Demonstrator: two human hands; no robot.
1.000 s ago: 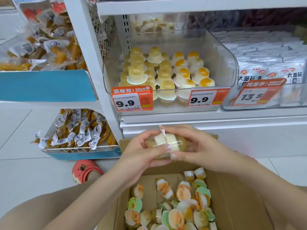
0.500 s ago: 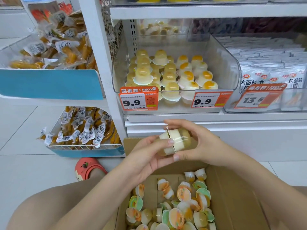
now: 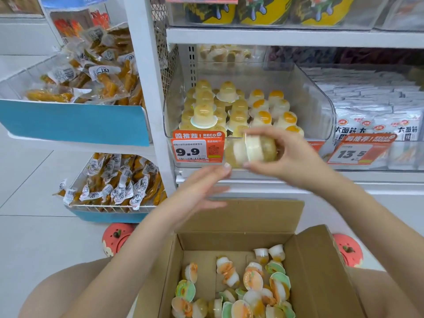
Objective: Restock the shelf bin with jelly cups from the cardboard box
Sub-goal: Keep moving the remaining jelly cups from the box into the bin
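Cups (image 3: pixel 251 150) | light, slick, rigid; grasp rims | right hand (image 3: pixel 286 157) grasps pair | left hand (image 3: pixel 199 191) released | bin (image 3: pixel 321 111) far

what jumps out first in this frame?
The right hand grips a pair of jelly cups right in front of the clear shelf bin, which already holds rows of cups. Below, the open cardboard box holds loose cups, and the left hand hangs open beneath.

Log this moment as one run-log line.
right hand: holds jelly cups before shelf bin | left hand: open, below | cardboard box: cups remain
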